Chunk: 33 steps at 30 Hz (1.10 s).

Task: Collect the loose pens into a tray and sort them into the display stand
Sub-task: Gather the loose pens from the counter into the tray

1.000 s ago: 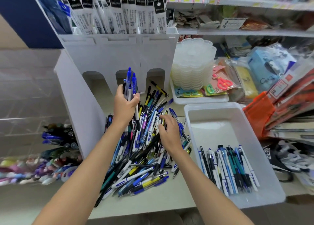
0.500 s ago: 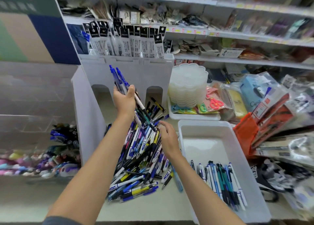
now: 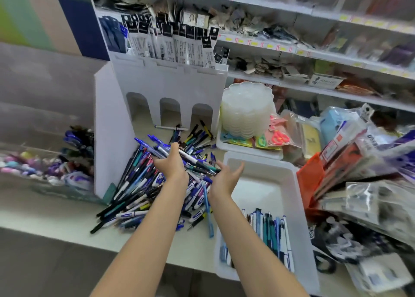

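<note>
Now my left hand (image 3: 173,163) had tipped its gripped bundle of pens (image 3: 197,162) toward my right hand (image 3: 226,177) — which had lifted off the pile (image 3: 139,184) beneath and lay spread, palm up, holding nothing. The tray (image 3: 289,177) sat just right of it — a handoff looked next.

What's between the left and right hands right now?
Head view: the pen bundle gripped by the left hand pokes across toward the open right hand, with the loose pen pile underneath.

The counter (image 3: 45,213) bears a pen pile (image 3: 139,184), white tray (image 3: 265,191) and display stand (image 3: 170,81).
</note>
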Motion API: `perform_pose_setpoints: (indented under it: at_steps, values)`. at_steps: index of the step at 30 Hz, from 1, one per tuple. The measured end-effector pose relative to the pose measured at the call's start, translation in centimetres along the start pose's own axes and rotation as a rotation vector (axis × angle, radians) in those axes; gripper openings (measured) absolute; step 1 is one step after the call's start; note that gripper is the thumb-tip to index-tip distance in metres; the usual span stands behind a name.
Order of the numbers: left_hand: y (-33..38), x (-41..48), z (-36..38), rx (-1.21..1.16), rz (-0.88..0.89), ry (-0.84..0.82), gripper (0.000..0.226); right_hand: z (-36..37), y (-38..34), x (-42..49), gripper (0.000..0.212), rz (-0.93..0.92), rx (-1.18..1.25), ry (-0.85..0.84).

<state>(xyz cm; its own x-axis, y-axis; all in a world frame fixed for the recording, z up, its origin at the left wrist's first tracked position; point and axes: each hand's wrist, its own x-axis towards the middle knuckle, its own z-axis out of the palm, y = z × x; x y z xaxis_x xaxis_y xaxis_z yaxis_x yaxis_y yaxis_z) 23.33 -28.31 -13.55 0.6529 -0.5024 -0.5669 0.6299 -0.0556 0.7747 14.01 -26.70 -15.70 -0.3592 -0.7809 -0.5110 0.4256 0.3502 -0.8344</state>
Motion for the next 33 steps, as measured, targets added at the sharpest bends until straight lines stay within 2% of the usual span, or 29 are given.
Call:
perform_pose_setpoints:
  at_steps: [5,6,8,9,10,13,17,19,22,27,30,33]
  values:
    - [-2.8,-1.4,-1.0,-0.034,0.010,0.047,0.085,-2.2,0.5,-0.1,0.074,0.054,0.021,-0.004]
    - [-3.2,-1.7,-1.2,-0.025,0.007,0.042,0.087,-2.5,0.6,-0.2,0.068,0.082,0.002,-0.003]
    - [-3.8,-2.0,-1.5,-0.012,-0.017,0.020,0.086,-3.1,1.1,0.0,0.040,0.145,0.021,-0.068]
    - [-4.3,-1.8,-1.7,-0.017,-0.034,0.012,0.081,-3.4,1.0,-0.3,0.028,0.148,0.039,-0.131]
    - [-4.6,-1.8,-1.9,-0.033,-0.056,0.011,0.075,-3.6,1.1,-0.3,0.025,0.156,0.043,-0.190]
    - [-5.6,-2.1,-2.1,-0.083,-0.104,-0.029,0.054,-4.1,0.8,-0.9,0.037,0.156,0.023,-0.321]
    - [-6.7,-3.8,-1.3,0.012,-0.128,-0.208,0.024,-6.4,0.1,-1.4,0.044,0.092,-0.171,-0.477]
    - [-7.2,-4.5,-1.1,0.094,-0.123,-0.334,0.015,-9.0,-0.4,-0.8,0.039,0.027,-0.288,-0.549]
    - [-8.5,-6.0,-1.3,0.225,-0.115,-0.564,0.019,-13.7,-1.9,0.4,0.026,-0.117,-0.465,-0.502]
    - [-12.9,-9.6,-2.1,0.686,-0.034,-0.781,0.046,-20.4,-3.9,2.7,0.030,-0.187,-0.473,-0.390]
    - [-16.0,-12.2,-2.8,0.829,0.062,-0.888,0.035,-21.9,-4.3,3.2,0.049,-0.221,-0.482,-0.372]
    - [-18.0,-13.5,-3.2,0.847,0.054,-0.932,0.038,-21.3,-4.8,3.7,0.070,-0.274,-0.522,-0.391]
